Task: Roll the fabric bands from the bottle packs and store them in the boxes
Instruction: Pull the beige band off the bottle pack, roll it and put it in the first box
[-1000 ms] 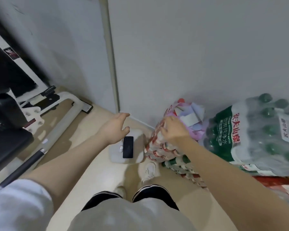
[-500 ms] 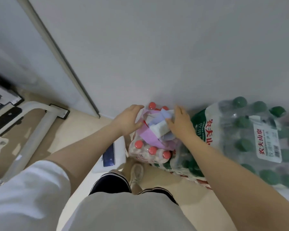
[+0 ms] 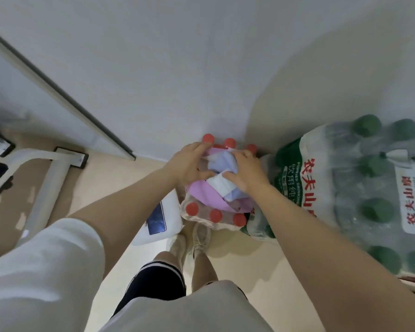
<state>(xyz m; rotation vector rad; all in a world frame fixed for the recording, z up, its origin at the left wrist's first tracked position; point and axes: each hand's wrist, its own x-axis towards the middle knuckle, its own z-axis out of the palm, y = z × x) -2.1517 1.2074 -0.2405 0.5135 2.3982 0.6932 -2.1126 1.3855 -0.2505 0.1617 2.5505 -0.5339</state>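
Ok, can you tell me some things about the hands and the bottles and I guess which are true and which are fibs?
1. Both hands are on the pile of fabric bands. True: the left hand and the right hand both rest on it.
2. The bands lie on the pack with green caps. False: they sit on the red-capped bottle pack; the green-capped pack is to its right.
3. A phone lies on a white thing on the floor. True.
4. The bands are all black. False: they look pink, pale blue and white.
5. The bands are already rolled up. False: they lie in a loose heap.
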